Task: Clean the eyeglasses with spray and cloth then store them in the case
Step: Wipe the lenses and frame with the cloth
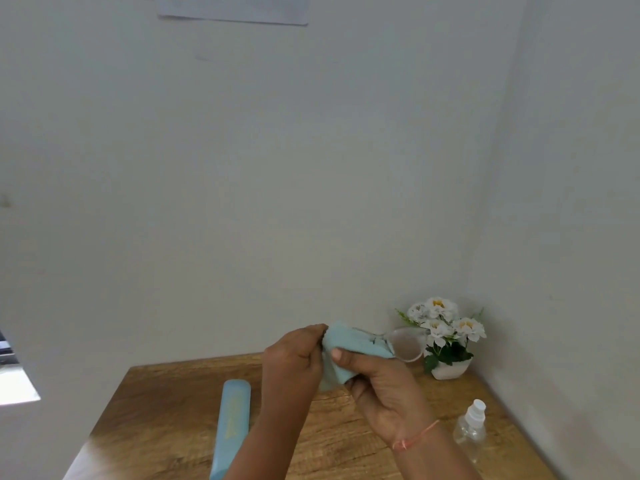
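- Your left hand [294, 362] pinches the left end of the cloth [349, 344]; your right hand [384, 386] grips the cloth, thumb pressed on top.
- The cloth covers part of the eyeglasses [405, 346], held above the surface [166, 403]; one lens projects to the right of the cloth.
- The case [232, 427] lies flat on the surface, just left of your left forearm, its long axis pointing away from you.
- The spray bottle [471, 427] stands upright near your right wrist.
- The flower pot [450, 370] stands in the far right corner, behind the exposed lens.
- Walls meet the far and right edges of the surface.
- Bare wood lies left of the case, up to the left edge.
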